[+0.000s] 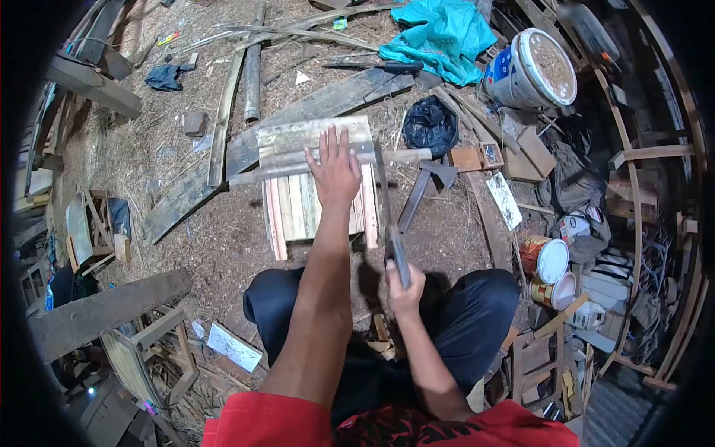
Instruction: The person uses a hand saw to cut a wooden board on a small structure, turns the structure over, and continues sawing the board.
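My left hand (334, 167) lies flat with fingers spread on a long wooden strip (279, 173). This strip rests crosswise over a small slatted wooden bench (302, 205), sticking out past both sides. In my right hand (404, 289) is the handle of a handsaw (384, 194), fingers wrapped round it. The saw's blade, seen nearly edge-on, points away from me and crosses the strip just beyond the bench's right side. To the right of the blade, a hatchet (415, 200) lies on the ground.
A black plastic-lined container (430, 127) stands beyond the hatchet. Farther off are a long plank (186, 195), a knife with a dark handle (372, 65), a teal tarp (439, 41) and a white bucket (547, 67). Paint cans (552, 261) and wood scraps lie right.
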Demonstrator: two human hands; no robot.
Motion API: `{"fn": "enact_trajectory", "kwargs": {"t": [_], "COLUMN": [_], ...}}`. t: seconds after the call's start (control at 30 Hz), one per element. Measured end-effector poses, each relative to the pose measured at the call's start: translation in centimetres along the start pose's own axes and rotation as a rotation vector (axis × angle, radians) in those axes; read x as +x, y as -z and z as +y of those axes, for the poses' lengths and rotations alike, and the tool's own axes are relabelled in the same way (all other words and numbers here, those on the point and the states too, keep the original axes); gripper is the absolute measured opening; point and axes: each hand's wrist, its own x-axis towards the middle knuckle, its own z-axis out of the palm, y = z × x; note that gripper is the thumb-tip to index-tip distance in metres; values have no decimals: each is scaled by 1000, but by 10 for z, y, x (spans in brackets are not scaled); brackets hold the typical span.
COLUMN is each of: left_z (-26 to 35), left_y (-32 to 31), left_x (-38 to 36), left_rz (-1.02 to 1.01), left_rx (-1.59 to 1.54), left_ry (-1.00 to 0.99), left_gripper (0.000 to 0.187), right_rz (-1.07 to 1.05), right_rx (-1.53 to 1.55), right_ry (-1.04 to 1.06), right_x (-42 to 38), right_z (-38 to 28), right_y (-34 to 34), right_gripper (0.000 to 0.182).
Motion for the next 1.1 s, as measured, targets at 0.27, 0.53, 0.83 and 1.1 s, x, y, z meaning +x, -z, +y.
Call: {"fn": "enact_trajectory", "kwargs": {"t": [0.27, 0.53, 0.83, 1.1], "left_z": [-2, 1, 2, 10], "left_y": [1, -3, -1, -8], "left_x": [-1, 6, 4, 7], "left_rz": [-2, 10, 62, 56], "left_rx": [19, -13, -46, 21], "left_ry": [-8, 12, -4, 53], "left_gripper": [54, 53, 55, 54], "right_rz": [16, 95, -4, 7], "right_rx": [86, -1, -51, 69], "right_ry": [7, 142, 73, 102], "right_x": [53, 31, -4, 57], "right_z": [-21, -7, 7, 0], "right_y": [-28, -28, 2, -20], "right_gripper": [33, 31, 31, 28]}}
